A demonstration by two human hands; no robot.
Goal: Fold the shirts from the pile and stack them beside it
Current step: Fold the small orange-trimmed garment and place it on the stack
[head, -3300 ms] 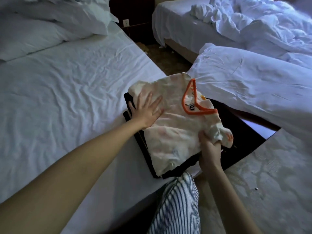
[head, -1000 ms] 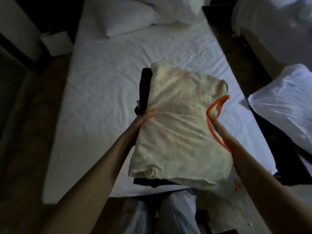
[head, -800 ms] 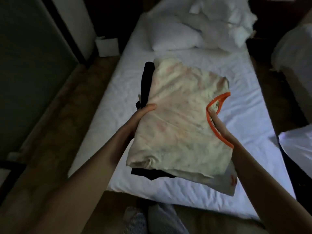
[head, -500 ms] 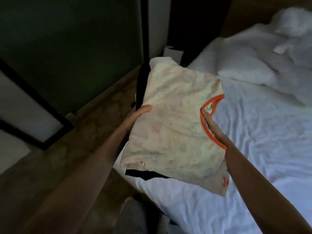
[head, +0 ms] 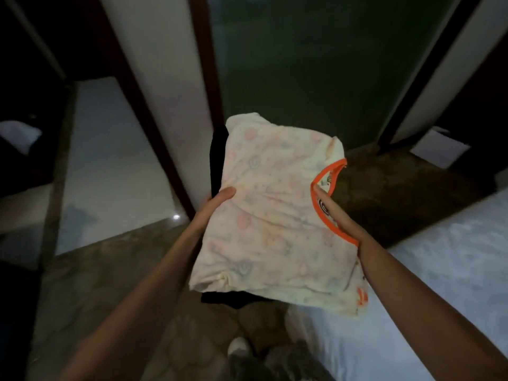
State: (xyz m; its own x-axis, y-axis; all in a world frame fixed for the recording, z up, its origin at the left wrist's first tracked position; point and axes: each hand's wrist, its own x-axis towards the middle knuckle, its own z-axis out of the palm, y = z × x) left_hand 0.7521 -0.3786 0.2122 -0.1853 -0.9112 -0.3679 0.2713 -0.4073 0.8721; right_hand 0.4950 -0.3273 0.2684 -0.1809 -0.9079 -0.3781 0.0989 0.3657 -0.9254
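Both arms extended, left hand and right hand pinch the shirt stack, thumbs on top.

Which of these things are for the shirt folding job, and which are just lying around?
For the job: cream shirt, black garment under it, left hand and right hand holding them.

Just there: bed, floor, dark green panel.

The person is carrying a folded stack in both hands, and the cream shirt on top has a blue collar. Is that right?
Not quite. The head view shows the collar is orange, not blue. The rest stands: the left hand and right hand carry the folded stack, with the cream shirt on top.
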